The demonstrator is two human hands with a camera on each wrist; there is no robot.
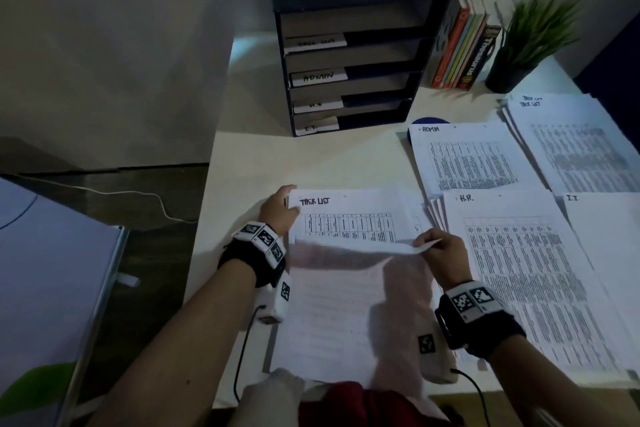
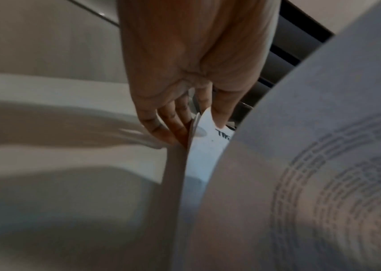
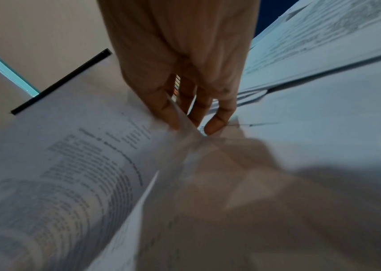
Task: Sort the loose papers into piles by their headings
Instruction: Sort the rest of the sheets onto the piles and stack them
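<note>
We saw the left hand [image 1: 280, 209] pinching the "TASK LIST" sheet [image 1: 349, 218] at its top left corner, while the right hand [image 1: 444, 250] gripped a curled-over page [image 1: 360, 308], probably the sheet above it; both lay left of the H.R. pile [image 1: 519, 270] on the surface [image 1: 311, 159]
</note>
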